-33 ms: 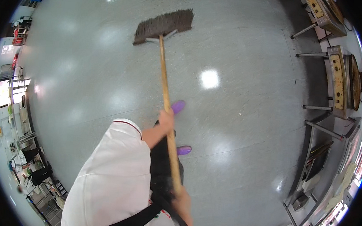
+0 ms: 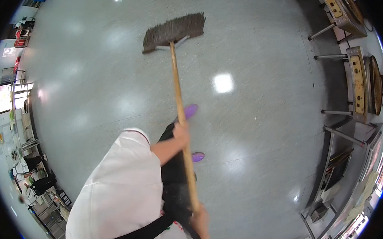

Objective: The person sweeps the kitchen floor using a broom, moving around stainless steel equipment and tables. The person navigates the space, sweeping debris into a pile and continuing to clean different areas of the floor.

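Observation:
A wide push broom [image 2: 176, 82] runs from my body out across the grey floor, its long wooden handle slanting up and slightly left. The dark bristled head [image 2: 174, 31] lies at the far end, braced by two grey struts. Partway down the handle, my left hand [image 2: 182, 134] is wrapped round the wood, its arm in a white sleeve. Lower and closer to my body, my right hand [image 2: 200, 218] grips the handle near its end; it is a little blurred. Two purple shoes [image 2: 191, 111] show beside the handle, one farther out than the other.
Griddle-like metal appliances [image 2: 359, 83] on legs line the right side. Below them stands a metal rack [image 2: 328, 171] holding trays. Along the left wall are crowded shelves and equipment [image 2: 42, 189]. Ceiling light reflects off the floor [image 2: 261, 189].
The broom has drawn slightly back toward me, its head a little lower in view. Both hands have shifted a little right, the left one also downward, still on the handle.

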Demonstrator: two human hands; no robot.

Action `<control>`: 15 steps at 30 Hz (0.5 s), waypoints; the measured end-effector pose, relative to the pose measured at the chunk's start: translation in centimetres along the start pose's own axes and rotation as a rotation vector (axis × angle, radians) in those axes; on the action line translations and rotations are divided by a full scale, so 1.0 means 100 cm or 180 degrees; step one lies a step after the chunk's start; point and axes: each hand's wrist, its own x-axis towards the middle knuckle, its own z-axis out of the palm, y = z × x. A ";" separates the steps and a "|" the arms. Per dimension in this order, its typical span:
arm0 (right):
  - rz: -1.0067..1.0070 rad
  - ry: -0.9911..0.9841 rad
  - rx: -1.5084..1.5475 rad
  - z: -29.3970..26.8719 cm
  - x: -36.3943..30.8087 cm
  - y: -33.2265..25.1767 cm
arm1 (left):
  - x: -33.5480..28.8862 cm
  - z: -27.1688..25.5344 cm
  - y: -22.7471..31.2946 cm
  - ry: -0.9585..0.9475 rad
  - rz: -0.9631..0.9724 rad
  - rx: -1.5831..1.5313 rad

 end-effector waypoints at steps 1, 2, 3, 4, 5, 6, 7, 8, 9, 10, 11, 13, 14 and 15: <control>0.0306 0.0151 0.0077 -0.019 -0.037 0.019 | -0.070 -0.008 0.004 0.0210 0.0087 0.0218; 0.0389 0.0287 -0.0477 -0.030 -0.077 0.058 | -0.125 -0.016 -0.002 -0.0194 -0.0388 0.0131; 0.0818 0.0410 -0.0107 -0.054 -0.151 0.129 | -0.219 -0.027 -0.025 -0.0828 -0.0919 -0.0504; 0.1161 0.0519 -0.0980 -0.071 -0.193 0.134 | -0.266 -0.038 -0.041 -0.1206 -0.1453 -0.0684; 0.1533 0.0340 -0.1325 -0.093 -0.221 0.121 | -0.304 -0.051 -0.047 -0.1524 -0.1580 -0.0496; 0.1537 0.0560 -0.1598 -0.101 -0.249 0.120 | -0.331 -0.046 -0.078 -0.2045 -0.1904 -0.0421; 0.1518 0.0768 -0.1878 -0.108 -0.272 0.125 | -0.348 -0.044 -0.098 -0.2738 -0.2273 -0.0210; 0.1729 0.0545 -0.1494 -0.119 -0.281 0.112 | -0.370 -0.044 -0.115 -0.2581 -0.2707 -0.0576; 0.1953 0.0336 -0.1064 -0.123 -0.283 0.100 | -0.383 -0.047 -0.127 -0.2416 -0.3114 -0.0897; 0.1879 0.0328 -0.1171 -0.115 -0.297 0.131 | -0.385 -0.049 -0.129 -0.2435 -0.3154 -0.0823; 0.1951 0.0286 -0.1083 -0.108 -0.299 0.138 | -0.384 -0.053 -0.132 -0.2444 -0.3188 -0.0724; 0.2081 0.0148 -0.0922 -0.094 -0.290 0.138 | -0.373 -0.057 -0.145 -0.2327 -0.3267 -0.0644; 0.1972 0.0218 -0.0882 -0.084 -0.290 0.147 | -0.365 -0.057 -0.150 -0.2234 -0.3302 -0.0667; 0.2011 0.0150 -0.1080 -0.074 -0.285 0.155 | -0.353 -0.054 -0.152 -0.2141 -0.3342 -0.0699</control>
